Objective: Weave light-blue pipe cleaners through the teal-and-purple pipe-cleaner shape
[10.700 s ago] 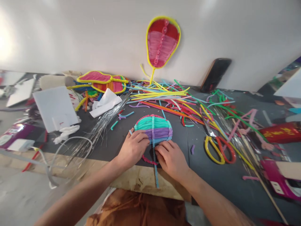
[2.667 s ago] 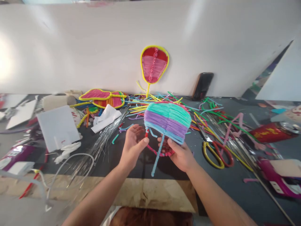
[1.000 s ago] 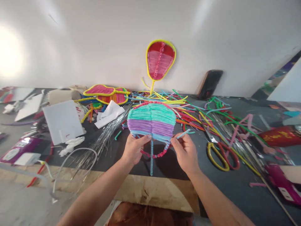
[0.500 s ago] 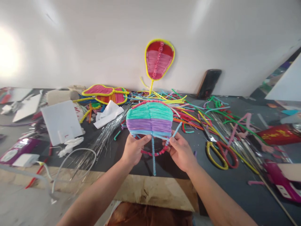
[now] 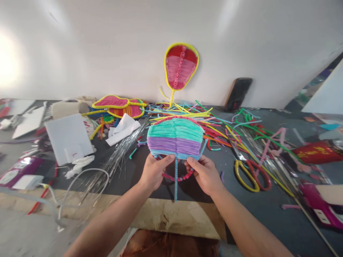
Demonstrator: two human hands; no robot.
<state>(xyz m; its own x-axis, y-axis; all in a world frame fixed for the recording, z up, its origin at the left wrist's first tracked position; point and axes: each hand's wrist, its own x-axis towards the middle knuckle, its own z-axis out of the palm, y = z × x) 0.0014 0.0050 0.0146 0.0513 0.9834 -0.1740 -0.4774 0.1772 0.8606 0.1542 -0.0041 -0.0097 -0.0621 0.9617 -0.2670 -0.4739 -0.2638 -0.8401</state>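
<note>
Between my two hands is a half-filled pipe cleaner fan (image 5: 175, 137), with bands of green, purple and light blue wound across a pinkish-red hoop. A twisted blue stem (image 5: 176, 182) runs down its middle and past the hoop's lower edge. My left hand (image 5: 155, 171) pinches the fan's lower left side, thumb lying on the blue band. On the right, my right hand (image 5: 202, 173) is closed on the other side, its thumb at the blue band. A loose blue pipe cleaner end (image 5: 203, 147) sticks up beside that hand. The fingers behind the fan are partly hidden.
A finished-looking pink and yellow fan (image 5: 181, 66) leans on the white wall behind. Loose pipe cleaners (image 5: 187, 110) heap along the back. Scissors (image 5: 252, 175) lie to the right, near a phone (image 5: 238, 94). Wires (image 5: 115, 150), a white card (image 5: 68, 137) and a cable (image 5: 83, 170) are left.
The fan has shifted slightly right and turned more squarely towards me. My right thumb has moved left onto the blue band, and the loose blue end stands lower beside the hand.
</note>
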